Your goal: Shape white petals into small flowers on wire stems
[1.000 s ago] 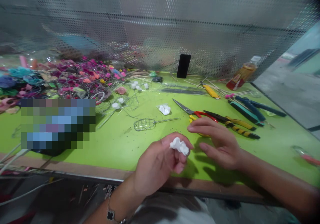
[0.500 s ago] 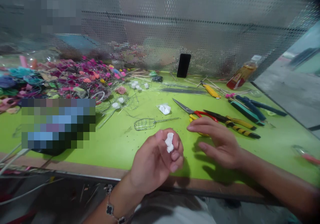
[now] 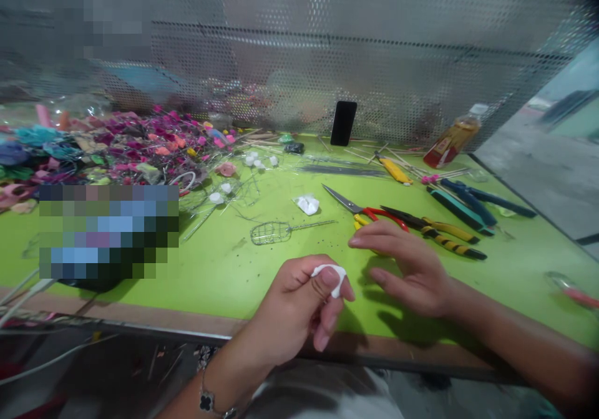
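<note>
My left hand [image 3: 299, 307] pinches a small soft white piece [image 3: 337, 274], with the thumb pressed over it against the fingers. I cannot tell whether it is clay or something else. Holding nothing, my right hand [image 3: 407, 266] hovers with its fingers apart beside the scissors [image 3: 346, 199], covering part of their red and yellow handles. Beyond my left hand lies a small wire racket shape [image 3: 271, 232] with a twisted handle. A crumpled white lump in clear wrap [image 3: 307, 204] rests farther back on the green table [image 3: 201, 282].
Right of the scissors lie black and yellow pliers [image 3: 440, 229] and other cutters [image 3: 461, 207]. A phone [image 3: 344, 123] leans at the back, near a tilted bottle [image 3: 453, 135]. Colourful craft pieces [image 3: 163, 132] heap up at left, behind a blurred-out device [image 3: 112, 238].
My left hand has turned over, and its thumb now presses on the white piece that lay exposed on the curled fingers. My right hand has hardly moved.
</note>
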Available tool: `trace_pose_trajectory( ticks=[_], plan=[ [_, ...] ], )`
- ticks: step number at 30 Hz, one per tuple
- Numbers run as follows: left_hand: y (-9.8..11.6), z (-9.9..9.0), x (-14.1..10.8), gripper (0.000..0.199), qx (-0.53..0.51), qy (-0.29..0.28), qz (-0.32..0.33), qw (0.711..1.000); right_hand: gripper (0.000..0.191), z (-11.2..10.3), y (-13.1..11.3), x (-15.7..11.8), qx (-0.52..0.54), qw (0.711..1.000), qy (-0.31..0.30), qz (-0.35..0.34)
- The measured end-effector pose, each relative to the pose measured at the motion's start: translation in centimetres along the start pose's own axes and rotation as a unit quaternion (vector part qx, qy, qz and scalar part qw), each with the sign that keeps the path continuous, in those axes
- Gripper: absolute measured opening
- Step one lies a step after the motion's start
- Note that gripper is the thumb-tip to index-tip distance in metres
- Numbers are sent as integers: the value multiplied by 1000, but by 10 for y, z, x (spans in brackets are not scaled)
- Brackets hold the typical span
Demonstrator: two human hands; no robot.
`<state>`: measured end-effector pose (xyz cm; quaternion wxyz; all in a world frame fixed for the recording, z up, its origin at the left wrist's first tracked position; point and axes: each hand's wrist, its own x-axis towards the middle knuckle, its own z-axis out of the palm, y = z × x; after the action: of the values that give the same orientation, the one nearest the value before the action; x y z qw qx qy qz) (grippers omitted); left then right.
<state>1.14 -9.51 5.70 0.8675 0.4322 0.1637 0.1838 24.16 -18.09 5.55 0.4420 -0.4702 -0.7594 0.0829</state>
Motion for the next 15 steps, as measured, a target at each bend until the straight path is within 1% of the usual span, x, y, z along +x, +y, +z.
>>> trace_pose_trajectory(
  ticks=[3,5,7,9,11,13,14,15],
  plan=[
    [1,1,2,42,-25,-22,-10,999,44,0,0,0,1,1000,0,2],
    [1,1,3,46,-37,-33,15,999,44,0,-1,1,2,1000,0,2],
    [1,0,3,51,-15,-15,42,999,44,0,-1,1,1,1000,3,2],
    [1,1,3,53,11,20,40,999,44,0,-2,2,-1,1000,5,3],
    [2,2,3,45,9,31,12,999,44,1,0,2,-1,1000,6,5],
    [2,3,2,31,-8,9,-13,1000,44,1,1,0,1,1000,7,8],
    [2,4,2,26,-16,-4,-18,1000,45,1,1,-1,5,1000,9,9],
    [2,4,2,26,-19,-13,-18,1000,48,1,-1,-2,12,1000,9,12]
  ],
)
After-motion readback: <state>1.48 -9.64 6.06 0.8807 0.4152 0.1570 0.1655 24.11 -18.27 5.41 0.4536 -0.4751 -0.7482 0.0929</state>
